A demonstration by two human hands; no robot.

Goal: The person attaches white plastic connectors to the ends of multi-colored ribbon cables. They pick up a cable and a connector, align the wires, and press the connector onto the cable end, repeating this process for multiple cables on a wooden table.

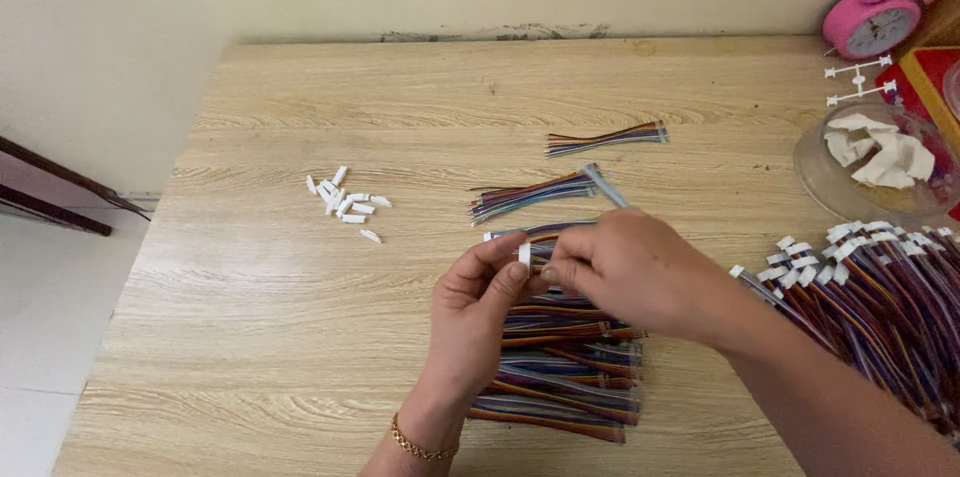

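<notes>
Above the pile of coloured wire bundles (560, 367), the left hand (478, 312) pinches a small white connector (524, 254), and the right hand (625, 272) is closed on thin wires (545, 230) meeting it. They look light, limp and best gripped near their ends. Spare connectors (345, 202) lie leftward on the surface (300, 337).

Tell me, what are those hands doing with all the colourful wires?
A person is working at a wooden table. The left hand pinches a small white connector between its fingers, and the right hand holds a bundle of rainbow wires up against it. Below the hands lies a stack of loose wire bundles. More white connectors sit to the left, and wires already fitted with connectors are piled on the right.
</notes>
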